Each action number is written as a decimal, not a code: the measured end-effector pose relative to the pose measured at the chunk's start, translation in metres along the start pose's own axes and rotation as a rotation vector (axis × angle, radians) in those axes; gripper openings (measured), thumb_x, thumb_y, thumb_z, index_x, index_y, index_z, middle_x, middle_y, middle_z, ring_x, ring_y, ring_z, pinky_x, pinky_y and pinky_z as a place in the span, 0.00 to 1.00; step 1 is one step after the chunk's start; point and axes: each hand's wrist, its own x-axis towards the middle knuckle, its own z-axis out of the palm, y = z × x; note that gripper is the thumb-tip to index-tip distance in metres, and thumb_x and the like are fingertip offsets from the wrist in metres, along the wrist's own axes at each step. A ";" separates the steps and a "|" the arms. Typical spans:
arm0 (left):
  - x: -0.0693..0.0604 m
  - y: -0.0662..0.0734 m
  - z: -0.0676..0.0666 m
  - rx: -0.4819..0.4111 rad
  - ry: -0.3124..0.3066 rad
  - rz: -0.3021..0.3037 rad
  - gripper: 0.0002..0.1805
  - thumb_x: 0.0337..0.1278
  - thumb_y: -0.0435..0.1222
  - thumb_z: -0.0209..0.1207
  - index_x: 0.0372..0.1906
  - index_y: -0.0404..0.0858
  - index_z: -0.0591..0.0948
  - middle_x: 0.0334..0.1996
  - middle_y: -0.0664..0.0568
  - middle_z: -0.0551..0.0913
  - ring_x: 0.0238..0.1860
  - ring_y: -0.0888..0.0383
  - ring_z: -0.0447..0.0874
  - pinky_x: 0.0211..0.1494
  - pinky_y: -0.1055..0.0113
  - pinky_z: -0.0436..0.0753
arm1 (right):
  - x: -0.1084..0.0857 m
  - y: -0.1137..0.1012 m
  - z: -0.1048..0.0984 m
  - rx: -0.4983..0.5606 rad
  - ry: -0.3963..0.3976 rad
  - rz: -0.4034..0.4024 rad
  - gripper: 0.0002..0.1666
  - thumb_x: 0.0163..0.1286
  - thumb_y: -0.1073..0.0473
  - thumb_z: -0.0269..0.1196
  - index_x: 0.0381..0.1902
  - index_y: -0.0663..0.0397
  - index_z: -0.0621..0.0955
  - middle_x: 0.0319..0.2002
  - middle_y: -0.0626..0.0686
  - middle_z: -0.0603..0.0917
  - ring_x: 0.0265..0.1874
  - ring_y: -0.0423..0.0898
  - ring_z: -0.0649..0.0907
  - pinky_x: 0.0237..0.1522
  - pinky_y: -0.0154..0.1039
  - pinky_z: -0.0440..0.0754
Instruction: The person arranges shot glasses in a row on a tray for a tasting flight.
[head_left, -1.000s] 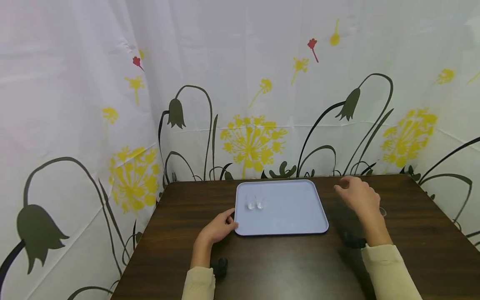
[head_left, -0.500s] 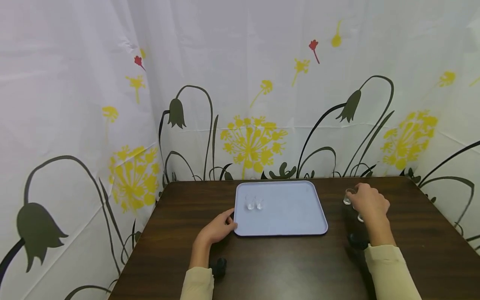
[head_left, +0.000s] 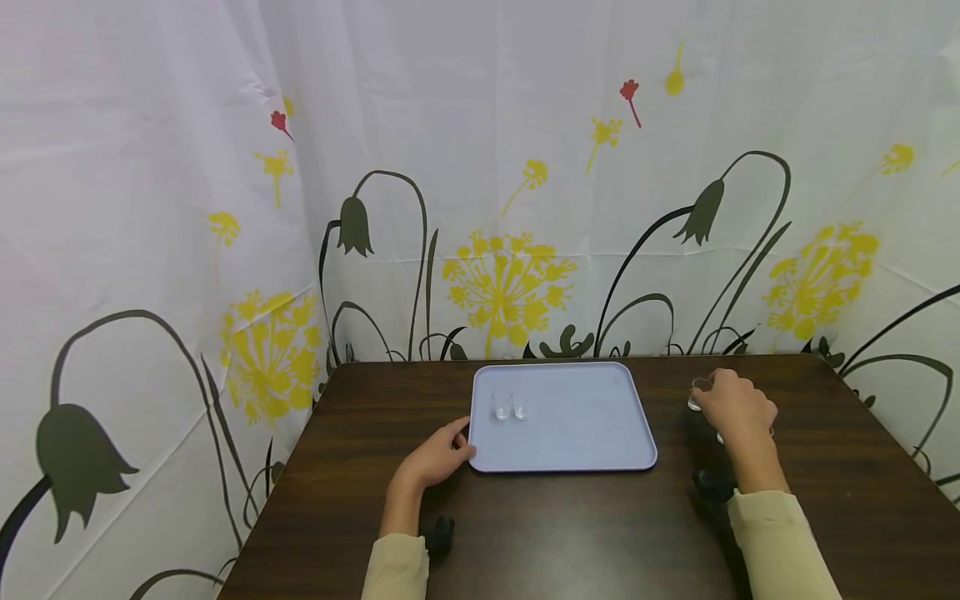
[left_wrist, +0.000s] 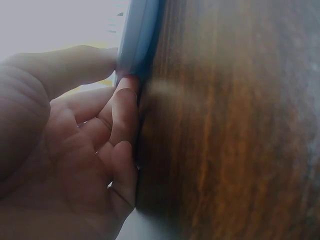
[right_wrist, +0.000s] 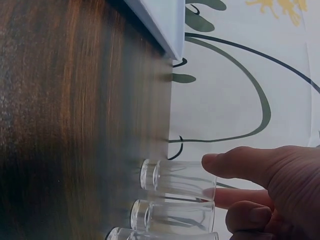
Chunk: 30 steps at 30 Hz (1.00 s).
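Head view: set above the near side of the tabletop point(head_left: 555, 533), facing forward and down, far enough back to frame the whole tray point(head_left: 577, 421) and the flowered curtain point(head_left: 465, 100) behind. Left wrist view: very close, directed along the left fingers point(left_wrist: 125, 110) to the tray's rim (rolled sideways, tabletop at right). Right wrist view: close, low, likewise rolled, facing past the right fingers point(right_wrist: 245, 197) and a clear glass point(right_wrist: 180, 177) to the curtain. Head and right wrist views share that glass and a tray corner.
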 end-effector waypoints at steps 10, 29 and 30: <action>-0.001 0.000 0.000 -0.008 0.002 -0.022 0.38 0.74 0.43 0.62 0.81 0.33 0.67 0.34 0.56 0.76 0.31 0.60 0.74 0.39 0.65 0.73 | 0.002 -0.003 0.005 -0.002 0.036 -0.009 0.29 0.76 0.50 0.61 0.63 0.68 0.78 0.49 0.73 0.85 0.41 0.69 0.83 0.42 0.67 0.77; -0.023 0.042 -0.007 0.003 0.027 -0.002 0.36 0.72 0.37 0.61 0.79 0.27 0.67 0.34 0.50 0.75 0.32 0.56 0.73 0.37 0.63 0.71 | 0.003 -0.021 0.023 -0.020 0.069 -0.053 0.30 0.75 0.53 0.62 0.69 0.63 0.73 0.54 0.74 0.85 0.47 0.75 0.84 0.44 0.70 0.77; -0.018 0.034 -0.005 0.012 0.025 -0.002 0.36 0.72 0.38 0.61 0.79 0.28 0.67 0.34 0.51 0.75 0.32 0.56 0.73 0.38 0.63 0.71 | 0.003 -0.022 0.024 -0.019 0.073 -0.053 0.30 0.75 0.54 0.63 0.69 0.63 0.74 0.54 0.74 0.85 0.47 0.75 0.84 0.44 0.70 0.77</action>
